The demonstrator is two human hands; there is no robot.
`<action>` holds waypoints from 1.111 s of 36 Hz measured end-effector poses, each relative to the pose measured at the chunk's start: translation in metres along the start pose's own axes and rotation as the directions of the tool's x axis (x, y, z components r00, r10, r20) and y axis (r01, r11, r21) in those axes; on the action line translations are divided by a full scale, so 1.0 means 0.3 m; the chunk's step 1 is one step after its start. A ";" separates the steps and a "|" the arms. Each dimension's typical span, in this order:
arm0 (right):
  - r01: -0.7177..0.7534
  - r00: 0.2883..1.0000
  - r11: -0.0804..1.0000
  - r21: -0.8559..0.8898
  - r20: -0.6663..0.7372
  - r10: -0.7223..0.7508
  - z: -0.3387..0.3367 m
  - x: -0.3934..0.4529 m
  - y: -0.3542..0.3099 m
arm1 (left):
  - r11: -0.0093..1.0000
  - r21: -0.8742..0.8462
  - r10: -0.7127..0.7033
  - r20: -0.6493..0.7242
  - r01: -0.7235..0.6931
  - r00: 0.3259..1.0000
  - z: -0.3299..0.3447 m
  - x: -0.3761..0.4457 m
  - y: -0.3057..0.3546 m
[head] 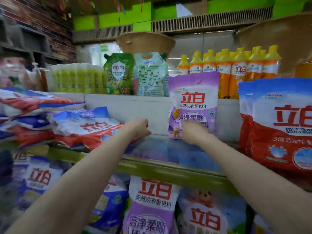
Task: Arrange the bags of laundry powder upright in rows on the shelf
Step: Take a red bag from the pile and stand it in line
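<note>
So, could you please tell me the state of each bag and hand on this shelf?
purple bag: upright against the back wall
red-and-blue bags: lying flat, stacked
red bags: upright
left hand: fingers curled, holding nothing
right hand: on the purple bag's front; grip unclear

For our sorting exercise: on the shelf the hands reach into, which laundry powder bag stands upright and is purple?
The purple bag behind the right hand, against the back wall. The red-and-blue bags at left lie flat.
</note>
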State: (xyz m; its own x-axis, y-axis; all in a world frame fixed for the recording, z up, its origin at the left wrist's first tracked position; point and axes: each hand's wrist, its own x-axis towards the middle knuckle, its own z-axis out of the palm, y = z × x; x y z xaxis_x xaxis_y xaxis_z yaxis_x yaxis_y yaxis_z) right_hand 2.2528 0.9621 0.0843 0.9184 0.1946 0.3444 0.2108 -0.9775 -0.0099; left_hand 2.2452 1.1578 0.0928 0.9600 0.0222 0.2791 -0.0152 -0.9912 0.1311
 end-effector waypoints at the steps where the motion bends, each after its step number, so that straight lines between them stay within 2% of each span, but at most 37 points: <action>1: 0.048 0.999 0.999 0.014 0.003 -0.048 0.009 0.002 -0.043 | 0.999 0.036 -0.014 -0.029 0.015 0.999 -0.010 -0.021 -0.027; 4: 0.173 0.985 0.985 -0.001 0.024 -0.172 0.037 0.011 -0.166 | 0.987 0.140 -0.068 -0.117 0.084 0.991 -0.038 -0.088 -0.114; 7: 0.252 0.968 0.967 0.020 0.003 -0.252 0.049 0.026 -0.274 | 0.967 0.180 -0.163 -0.118 0.182 0.980 -0.086 -0.159 -0.212; 11: 0.298 0.954 0.953 0.048 -0.040 -0.296 0.053 0.053 -0.395 | 0.936 0.156 -0.293 -0.147 0.315 0.945 -0.160 -0.258 -0.332; 14: 0.323 0.946 0.943 0.078 -0.048 -0.320 0.060 0.078 -0.466 | 0.886 0.170 -0.391 -0.224 0.431 0.893 -0.204 -0.326 -0.401; 17: 0.328 0.945 0.939 0.098 -0.039 -0.326 0.063 0.085 -0.509 | 0.841 0.155 -0.479 -0.231 0.518 0.847 -0.229 -0.376 -0.449; 22: 0.285 0.958 0.944 0.165 -0.025 -0.285 0.072 0.085 -0.525 | 0.828 0.018 -0.561 0.000 0.561 0.828 -0.226 -0.395 -0.479; 24: 0.257 0.965 0.947 0.190 -0.002 -0.262 0.069 0.084 -0.523 | 0.829 -0.026 -0.558 0.023 0.558 0.830 -0.211 -0.376 -0.482; 26: 0.239 0.970 0.951 0.197 0.001 -0.244 0.067 0.085 -0.514 | 0.841 -0.081 -0.537 0.004 0.535 0.844 -0.203 -0.360 -0.461; 29: 0.224 0.974 0.957 0.185 0.001 -0.228 0.070 0.089 -0.488 | 0.847 -0.267 -0.494 -0.081 0.459 0.865 -0.186 -0.327 -0.435; 32: 0.189 0.979 0.955 0.230 0.025 -0.200 0.074 0.088 -0.458 | 0.792 -0.439 -0.506 -0.083 0.425 0.858 -0.161 -0.299 -0.408; 35: 0.147 0.985 0.954 0.263 0.052 -0.166 0.082 0.084 -0.435 | 0.753 -0.451 -0.560 -0.053 0.480 0.827 -0.149 -0.277 -0.381; 40: 0.091 0.989 0.944 0.318 0.078 -0.122 0.107 0.084 -0.409 | 0.679 -0.508 -0.663 -0.113 0.530 0.740 -0.134 -0.257 -0.377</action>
State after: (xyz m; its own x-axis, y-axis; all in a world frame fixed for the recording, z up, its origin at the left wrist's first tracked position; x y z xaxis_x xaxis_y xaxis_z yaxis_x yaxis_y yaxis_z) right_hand 2.2609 1.0896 0.0640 0.9093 0.3180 0.2684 0.3889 -0.8787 -0.2767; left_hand 2.1616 1.2735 0.0947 0.6894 0.6878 0.2270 0.3563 -0.5949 0.7205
